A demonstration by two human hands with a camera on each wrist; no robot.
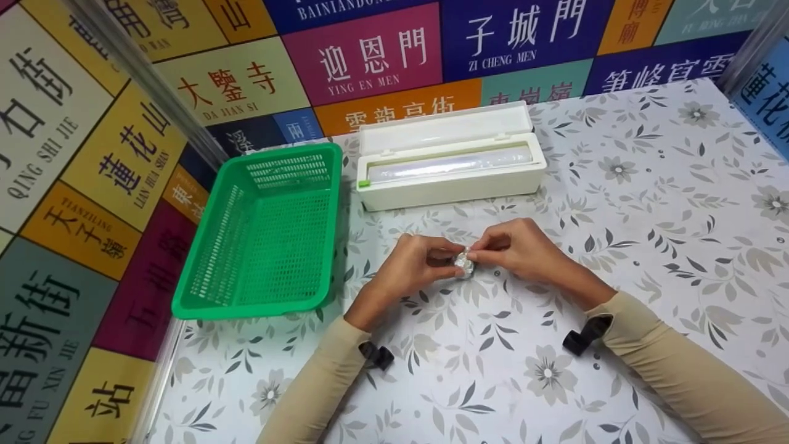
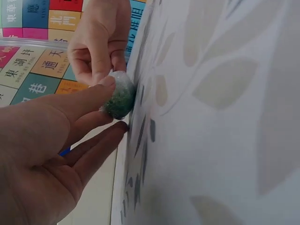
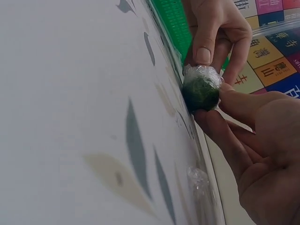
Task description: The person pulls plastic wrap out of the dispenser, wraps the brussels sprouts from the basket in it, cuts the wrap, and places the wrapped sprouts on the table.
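Note:
A small, round, dark green thing wrapped in clear film (image 1: 464, 265) is between the two hands above the table. My left hand (image 1: 412, 262) pinches its left side with thumb and fingertips. From the right, my right hand (image 1: 521, 250) pinches the film at its edge. In the left wrist view, the wrapped green ball (image 2: 121, 98) shows dark green through the film. The right wrist view shows the film bunched and whitish over one end of the ball (image 3: 201, 91). What exactly the film covers cannot be told.
Behind the hands stands a white cling film box (image 1: 453, 194), lid raised, with a roll of clear film (image 1: 453, 165) inside. A green plastic basket (image 1: 336, 234) is at the left. The table (image 1: 431, 382) has a leaf-patterned cover, with printed panels (image 1: 382, 55) along its back and left.

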